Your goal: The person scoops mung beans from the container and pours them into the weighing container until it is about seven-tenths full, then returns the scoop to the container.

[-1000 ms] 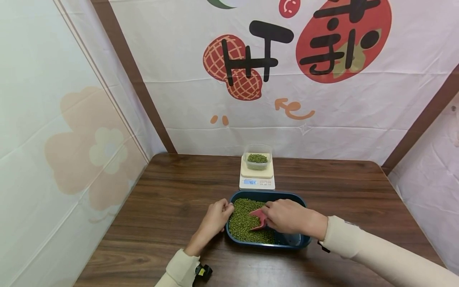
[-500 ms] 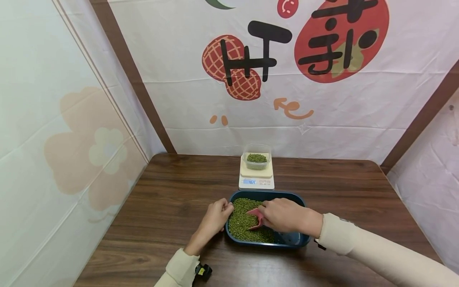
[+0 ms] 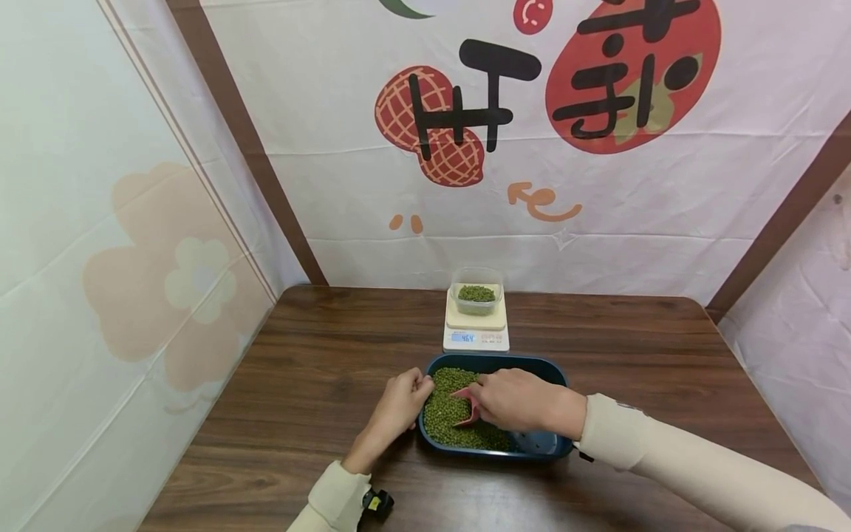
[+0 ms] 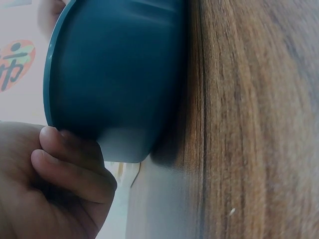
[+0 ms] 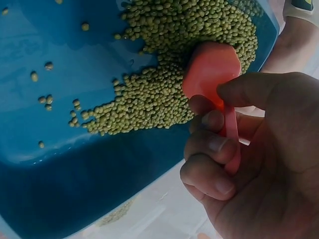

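Observation:
A dark blue plastic basin [image 3: 492,454] holds green mung beans [image 3: 442,410], heaped toward its left end. My left hand [image 3: 401,403] grips the basin's left rim; in the left wrist view its curled fingers [image 4: 75,169] meet the rim and outer wall. Inside the basin, my right hand [image 3: 525,399] holds a red scoop [image 5: 212,69] by its handle, thumb on one side and curled fingers around the other. The scoop's front end is sunk in the beans. Scattered single beans lie on the bare basin floor in the right wrist view.
Behind the basin stands a white kitchen scale [image 3: 476,344] with a lit display that seems to read 464. On it sits a clear plastic container [image 3: 477,309] with some mung beans. The brown wooden table [image 3: 319,355] meets a printed cloth backdrop [image 3: 346,185].
My right hand has moved the scoop a little leftward, farther into the beans. My left hand stays at the rim, and the scale's display looks the same.

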A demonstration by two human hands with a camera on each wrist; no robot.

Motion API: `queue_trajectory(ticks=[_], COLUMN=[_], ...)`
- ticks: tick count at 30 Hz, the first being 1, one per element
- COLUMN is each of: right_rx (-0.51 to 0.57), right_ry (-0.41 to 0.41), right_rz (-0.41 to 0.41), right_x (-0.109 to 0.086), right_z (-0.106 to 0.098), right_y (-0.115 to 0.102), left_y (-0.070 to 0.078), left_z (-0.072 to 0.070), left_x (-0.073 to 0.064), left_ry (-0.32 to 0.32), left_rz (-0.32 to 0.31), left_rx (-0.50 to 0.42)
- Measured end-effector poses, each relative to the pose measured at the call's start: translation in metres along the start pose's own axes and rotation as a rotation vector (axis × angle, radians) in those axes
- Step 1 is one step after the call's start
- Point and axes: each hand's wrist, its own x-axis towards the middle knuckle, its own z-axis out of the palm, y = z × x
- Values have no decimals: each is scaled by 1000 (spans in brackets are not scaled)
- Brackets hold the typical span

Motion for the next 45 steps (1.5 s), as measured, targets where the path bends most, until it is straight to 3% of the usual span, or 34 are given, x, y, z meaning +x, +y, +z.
queue_trajectory(ticks=[12,23,45], right_rx=[-30,40,74], right_ry=[-25,-81,-58], right_rz=[-1,60,31], right_x=[7,4,3], right_z=[0,6,12], right_y=[-6,-7,-4], left_y=[1,2,1], left_z=[1,2,1], left_x=[1,0,0], left_ry=[8,-8,16], left_rz=[24,12,30], left_rx=[21,18,23])
